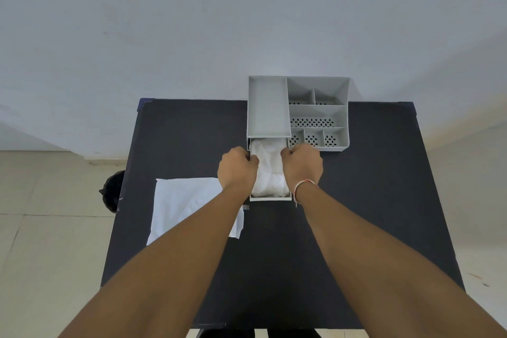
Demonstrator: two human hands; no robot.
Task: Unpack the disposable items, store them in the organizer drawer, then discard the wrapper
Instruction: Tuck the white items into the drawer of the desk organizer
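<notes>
I am seeing white items (267,170) filling a grey drawer (270,198), a white wrapper (186,200) lying on the black bench (370,186).

The curled fingers of both hands are hiding behind their knuckles, so any grip is not showing. The left forearm is covering part of the flat white plastic wrapper (181,206). A dark round object (111,191) beside the black counter (370,186) is lying half hidden by its edge, unidentifiable.

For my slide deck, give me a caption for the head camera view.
Both hands tuck white disposables into the open organizer drawer; empty wrapper lies left.
</notes>
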